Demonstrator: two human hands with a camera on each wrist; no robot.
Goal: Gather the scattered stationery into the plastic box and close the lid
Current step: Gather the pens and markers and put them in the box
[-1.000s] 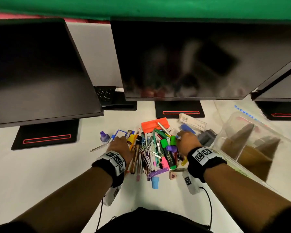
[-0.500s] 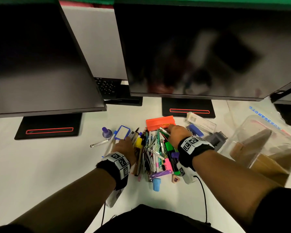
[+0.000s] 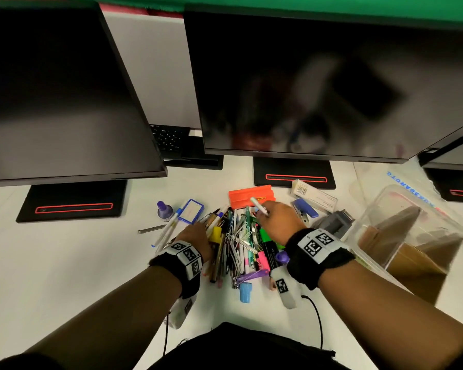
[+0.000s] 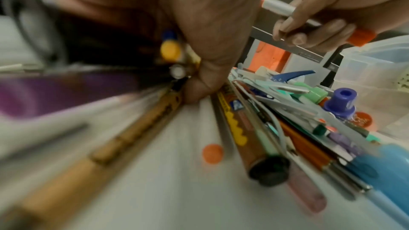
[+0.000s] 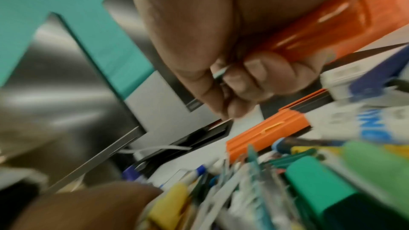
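Note:
A heap of pens, markers, highlighters and paper clips [image 3: 241, 241] lies on the white desk in front of me. My left hand [image 3: 198, 231] sits on the heap's left edge, fingers curled round a few pens [image 4: 175, 62], thumb down by a brown pen [image 4: 137, 128]. My right hand [image 3: 267, 213] is raised over the heap's far side and grips a white marker [image 3: 258, 205] with an orange cap [image 5: 309, 38]. The clear plastic box [image 3: 380, 209] stands open at the right, cardboard pieces inside. Its lid [image 3: 372, 177] lies behind it.
Three dark monitors [image 3: 305, 89] overhang the desk's far half on black stands [image 3: 72, 201]. Around the heap lie an orange case [image 3: 250, 196], a white carton [image 3: 313, 194], a blue stapler [image 3: 305, 209], a grey block [image 3: 334, 222], a purple bottle [image 3: 164, 210], a metal rod [image 3: 151, 229].
My right hand moved from the heap's right side to its far edge and lifted the white marker off it. The left hand stayed at the heap's left edge.

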